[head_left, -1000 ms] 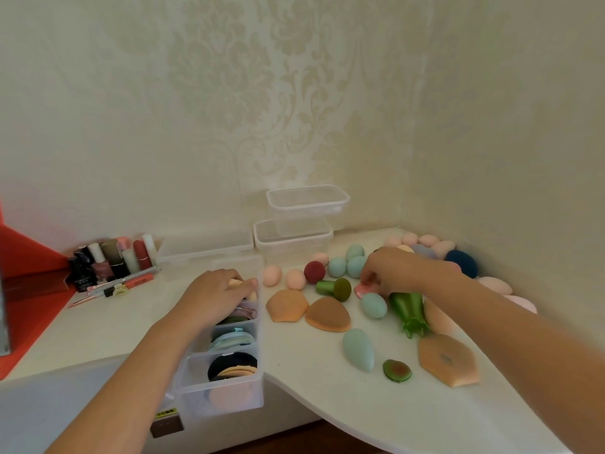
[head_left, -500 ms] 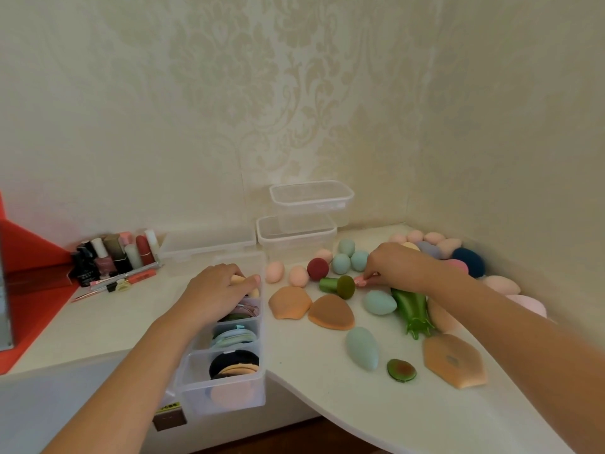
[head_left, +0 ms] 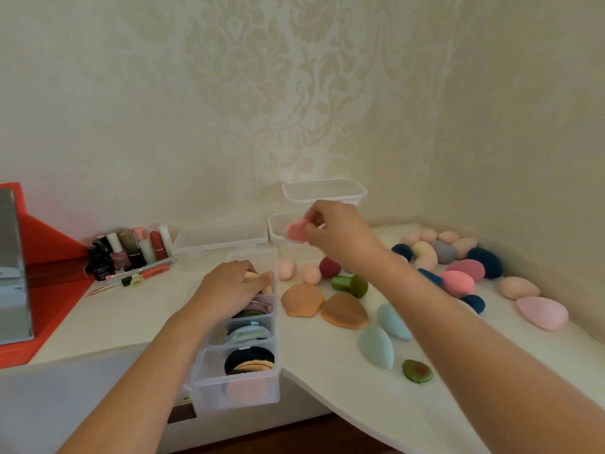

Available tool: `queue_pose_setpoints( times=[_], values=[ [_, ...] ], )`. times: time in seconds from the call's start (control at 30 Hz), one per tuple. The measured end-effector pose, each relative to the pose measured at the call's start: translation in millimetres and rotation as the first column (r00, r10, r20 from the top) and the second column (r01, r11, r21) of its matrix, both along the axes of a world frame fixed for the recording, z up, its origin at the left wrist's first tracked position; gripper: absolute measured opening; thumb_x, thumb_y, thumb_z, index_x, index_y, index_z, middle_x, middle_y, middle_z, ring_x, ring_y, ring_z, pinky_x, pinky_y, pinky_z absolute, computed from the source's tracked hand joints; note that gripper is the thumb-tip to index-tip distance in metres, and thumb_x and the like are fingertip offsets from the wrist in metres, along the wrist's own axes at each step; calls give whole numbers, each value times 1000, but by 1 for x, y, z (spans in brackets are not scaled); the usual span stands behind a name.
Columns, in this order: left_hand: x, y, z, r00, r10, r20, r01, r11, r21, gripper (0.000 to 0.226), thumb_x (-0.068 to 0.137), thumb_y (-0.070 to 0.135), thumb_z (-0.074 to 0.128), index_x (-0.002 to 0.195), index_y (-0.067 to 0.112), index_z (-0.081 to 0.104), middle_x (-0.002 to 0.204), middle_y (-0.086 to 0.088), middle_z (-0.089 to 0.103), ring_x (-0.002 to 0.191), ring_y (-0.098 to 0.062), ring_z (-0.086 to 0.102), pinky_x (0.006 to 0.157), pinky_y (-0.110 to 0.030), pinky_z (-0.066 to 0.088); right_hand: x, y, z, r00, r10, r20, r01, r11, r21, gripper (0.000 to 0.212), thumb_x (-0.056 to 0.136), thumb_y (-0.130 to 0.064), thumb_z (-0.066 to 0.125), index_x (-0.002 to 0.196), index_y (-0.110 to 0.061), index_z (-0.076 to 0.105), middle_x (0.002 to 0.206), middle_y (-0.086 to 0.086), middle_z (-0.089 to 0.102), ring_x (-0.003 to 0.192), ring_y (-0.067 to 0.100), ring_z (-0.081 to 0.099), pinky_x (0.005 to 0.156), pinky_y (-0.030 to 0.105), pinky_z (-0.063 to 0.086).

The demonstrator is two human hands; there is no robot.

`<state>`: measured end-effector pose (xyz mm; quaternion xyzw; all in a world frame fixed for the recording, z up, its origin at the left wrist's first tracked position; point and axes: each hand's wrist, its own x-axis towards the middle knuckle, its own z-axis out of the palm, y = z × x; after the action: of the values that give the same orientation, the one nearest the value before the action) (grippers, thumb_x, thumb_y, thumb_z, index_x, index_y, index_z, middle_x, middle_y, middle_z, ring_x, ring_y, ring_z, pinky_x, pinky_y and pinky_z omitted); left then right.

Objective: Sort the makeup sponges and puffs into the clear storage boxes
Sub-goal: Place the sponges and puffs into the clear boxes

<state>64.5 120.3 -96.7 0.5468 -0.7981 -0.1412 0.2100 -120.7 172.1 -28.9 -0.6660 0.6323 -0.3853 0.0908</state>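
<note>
Sponges and puffs are spread over the right part of the white counter. A small pink puff is pinched between the thumb and fingertips of the right hand, raised above the counter in front of two stacked clear boxes at the wall. The left hand is laid palm down over the far end of a long divided box, its fingers curled on a beige sponge there. Round puffs are seen stacked in the nearer compartments. Two tan puffs lie just right of that box, with two pale blue sponges and a small green puff nearer the edge. Nail polish bottles stand at the far left.
</note>
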Motion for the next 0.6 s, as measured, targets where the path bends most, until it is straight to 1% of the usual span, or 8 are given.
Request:
queue_pose_setpoints(
  times=[0.07,0.13,0.2,0.27,0.33,0.4,0.47,0.6],
  values=[
    [0,2,0,1000,5,-16,-5,1000,10,35,88,53,50,87,21,62,84,3,62,83,-18,56,72,-33,42,24,-11,-7,995,67,73,-73,994,82,28,78,-29,75,96,-10,66,94,3,69,80,12,60,68,23,48],
    [1,2,0,1000,9,-30,-8,1000,29,34,88,54,51,86,22,63,83,4,64,82,-17,59,74,-33,45,41,-21,-17,992,110,59,-115,989,90,20,80,-16,71,98,-9,69,95,5,71,79,11,61,63,14,45],
    [2,2,1,999,2,-42,0,999,48,33,88,53,51,83,23,63,81,4,67,80,-17,61,76,-35,48,52,-29,-28,995,91,43,-94,994,57,15,84,-11,62,94,-7,72,88,9,72,76,17,64,62,19,47],
    [2,1,1,999,-9,-50,12,998,60,32,88,52,51,80,24,64,78,3,68,78,-17,63,77,-37,50,55,-35,-35,999,43,6,-43,998,54,17,87,-13,58,91,-6,72,82,9,70,71,18,60,62,25,43],
    [2,0,1,998,-10,-58,13,998,55,30,87,51,53,77,25,64,77,3,68,77,-18,62,74,-35,49,54,-39,-39,999,7,-54,-5,999,41,18,88,-15,56,89,-5,71,81,10,68,71,17,56,63,25,40],
    [2,-1,2,999,8,-51,-7,999,36,30,85,52,56,77,24,63,76,2,66,77,-19,61,69,-32,46,51,-41,-41,998,-9,-68,10,1000,12,19,89,-18,56,89,-5,70,82,10,68,73,18,57,65,27,44],
    [1,0,2,998,-1,-62,2,1000,15,26,84,50,58,74,27,63,73,1,66,74,-18,60,63,-31,43,49,-40,-41,998,29,-55,-28,999,19,21,87,-24,60,86,-6,71,78,8,68,70,16,56,62,26,43],
    [2,2,4,993,-39,-112,39,999,4,15,83,44,63,69,38,60,63,3,61,63,-14,57,55,-27,34,49,-41,-33,968,194,-162,-168,972,163,30,89,-31,59,81,-6,75,63,9,62,57,15,50,50,22,35]
  ],
)
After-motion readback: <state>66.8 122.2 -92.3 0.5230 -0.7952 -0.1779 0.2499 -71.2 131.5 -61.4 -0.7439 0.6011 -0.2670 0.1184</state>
